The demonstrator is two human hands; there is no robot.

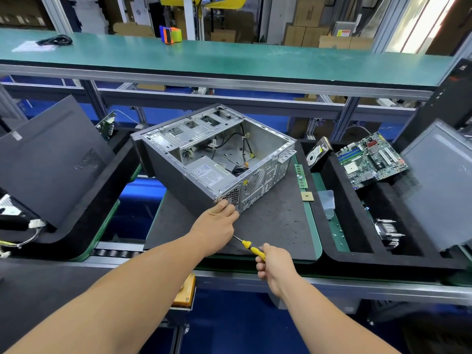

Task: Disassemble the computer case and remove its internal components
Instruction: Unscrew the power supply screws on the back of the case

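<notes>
An open grey computer case lies on its side on a dark mat in the middle. Inside it I see a power supply and loose cables. My left hand grips the case's near rear corner beside the vent grille. My right hand holds a yellow-handled screwdriver, whose thin shaft points up-left toward my left hand. The tip is hidden behind that hand.
A motherboard and a hard drive rest in the black tray on the right, with a heatsink nearer. A RAM stick and a CPU chip lie by the mat's right edge. Side panels lean at left and right.
</notes>
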